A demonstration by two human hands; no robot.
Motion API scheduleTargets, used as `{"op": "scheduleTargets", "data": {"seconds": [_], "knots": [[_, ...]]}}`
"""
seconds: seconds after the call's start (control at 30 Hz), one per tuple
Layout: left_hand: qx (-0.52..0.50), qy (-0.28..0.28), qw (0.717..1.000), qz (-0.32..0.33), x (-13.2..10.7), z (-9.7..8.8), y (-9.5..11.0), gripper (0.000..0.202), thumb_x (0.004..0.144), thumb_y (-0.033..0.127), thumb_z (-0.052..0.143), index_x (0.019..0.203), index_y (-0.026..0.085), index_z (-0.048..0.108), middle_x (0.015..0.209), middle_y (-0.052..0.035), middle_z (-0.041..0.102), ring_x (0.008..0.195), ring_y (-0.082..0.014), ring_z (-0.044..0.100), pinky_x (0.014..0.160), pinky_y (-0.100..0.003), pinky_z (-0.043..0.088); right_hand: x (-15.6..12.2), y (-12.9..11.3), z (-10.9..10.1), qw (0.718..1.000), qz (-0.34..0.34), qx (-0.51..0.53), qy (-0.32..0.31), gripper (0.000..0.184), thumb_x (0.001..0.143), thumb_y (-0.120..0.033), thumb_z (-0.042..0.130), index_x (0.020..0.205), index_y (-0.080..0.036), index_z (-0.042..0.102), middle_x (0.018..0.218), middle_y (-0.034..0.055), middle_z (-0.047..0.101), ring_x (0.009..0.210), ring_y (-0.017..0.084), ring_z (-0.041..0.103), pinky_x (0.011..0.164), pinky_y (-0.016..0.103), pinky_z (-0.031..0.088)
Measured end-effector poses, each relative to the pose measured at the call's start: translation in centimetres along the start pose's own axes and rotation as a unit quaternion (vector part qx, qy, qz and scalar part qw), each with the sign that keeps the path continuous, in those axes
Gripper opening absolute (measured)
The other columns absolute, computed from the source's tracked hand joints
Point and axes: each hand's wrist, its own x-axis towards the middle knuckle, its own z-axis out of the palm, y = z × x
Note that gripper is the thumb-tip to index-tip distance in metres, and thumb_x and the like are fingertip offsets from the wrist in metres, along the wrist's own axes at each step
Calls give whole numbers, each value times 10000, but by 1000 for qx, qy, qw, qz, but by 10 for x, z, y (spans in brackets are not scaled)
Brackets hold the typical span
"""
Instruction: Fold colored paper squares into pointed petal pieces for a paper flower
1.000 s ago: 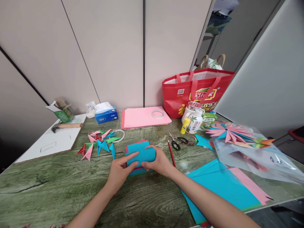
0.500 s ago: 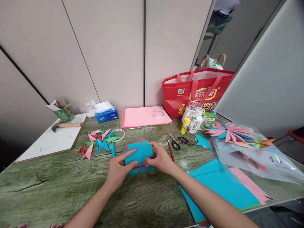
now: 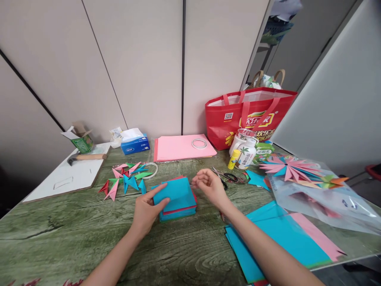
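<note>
A small stack of square coloured papers (image 3: 181, 209), blue on top with red edges showing, lies on the green wood-grain table (image 3: 74, 234). My left hand (image 3: 146, 212) pinches the left corner of the top blue sheet (image 3: 175, 192), thumb on top, and that sheet sits slightly askew on the stack. Lifted just right of the stack, my right hand (image 3: 210, 186) has its fingers loosely curled and apart, holding nothing and clear of the paper.
Several folded paper points (image 3: 125, 180) and a tape ring (image 3: 152, 170) lie to the left. Pink sheets (image 3: 178, 149), scissors (image 3: 225, 178), a glue stick (image 3: 233, 159), a red bag (image 3: 250, 115), large blue and pink sheets (image 3: 285, 234) and a bagged paper flower (image 3: 293, 169) surround the stack.
My right hand let go of the blue sheet and rose to the right. The curled sheet now lies flatter on the stack, held only by my left hand.
</note>
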Motion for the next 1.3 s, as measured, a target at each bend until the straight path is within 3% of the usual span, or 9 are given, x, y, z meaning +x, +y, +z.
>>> {"op": "scheduleTargets", "data": {"seconds": [0.07, 0.13, 0.27, 0.5, 0.63, 0.8, 1.0, 1.2, 1.3], "knots": [[23, -19, 1000, 6, -1, 1, 0, 434, 593, 251, 703, 1020, 189, 656, 985, -35, 689, 865, -250, 621, 715, -330, 524, -2, -4, 2, 999, -28, 16, -44, 115, 700, -222, 573, 789, -197, 504, 976, 64, 614, 927, 186, 595, 734, 297, 489], [36, -42, 998, 13, -2, 2, 1, 415, 608, 242, 684, 1019, 195, 655, 966, -29, 694, 865, -247, 625, 713, -330, 527, -7, -6, 6, 993, -34, -21, -113, 101, 700, -232, 602, 791, -193, 580, 1094, 71, 566, 1017, 202, 543, 752, 285, 466], [73, -73, 994, 21, -4, 5, 4, 406, 621, 217, 651, 1025, 171, 647, 982, -53, 689, 885, -251, 622, 750, -343, 514, -16, -4, 15, 977, -37, -108, -178, 95, 675, -179, 638, 765, -202, 659, 906, 38, 614, 943, 199, 549, 724, 278, 446], [120, -61, 990, 32, -7, 9, 13, 433, 594, 186, 635, 1027, 172, 642, 1009, -53, 680, 902, -246, 612, 777, -341, 497, -19, -2, 19, 977, -51, -137, -158, 214, 655, -102, 619, 831, -207, 678, 900, 30, 618, 850, 171, 567, 692, 261, 438], [110, -60, 992, 17, -8, 10, 15, 451, 586, 174, 626, 1037, 176, 632, 989, -48, 678, 840, -235, 618, 673, -303, 519, -21, -3, 20, 980, -40, -122, -154, 207, 634, -145, 661, 830, -211, 677, 904, 30, 613, 848, 175, 568, 690, 264, 452], [43, -53, 998, -1, -8, 11, 13, 432, 588, 156, 612, 1018, 169, 639, 939, -37, 672, 740, -205, 615, 573, -264, 514, -20, -4, 21, 983, -23, -109, -144, 203, 611, -168, 692, 809, -214, 684, 926, 40, 610, 901, 198, 563, 690, 276, 468], [-94, -38, 995, -18, -1, 3, 8, 417, 590, 140, 622, 1006, 148, 636, 913, -47, 666, 778, -200, 627, 657, -302, 530, -15, -1, 13, 988, 1, -54, -143, 216, 612, -188, 686, 827, -203, 678, 948, 45, 571, 786, 170, 578, 593, 263, 514], [-172, 29, 985, 13, 12, -13, 14, 415, 645, 174, 634, 1057, 178, 583, 865, -27, 651, 766, -212, 666, 750, -384, 525, -6, -1, 1, 995, 24, -17, -97, 217, 609, -214, 688, 825, -202, 670, 957, 31, 537, 606, 103, 552, 523, 254, 531], [-169, 16, 985, -13, 10, -9, 16, 408, 669, 255, 644, 1057, 161, 559, 881, -41, 663, 746, -223, 673, 738, -409, 536, -6, -3, 2, 996, 23, -4, -85, 218, 599, -230, 699, 812, -197, 669, 952, 29, 541, 615, 107, 561, 537, 262, 536]]}}
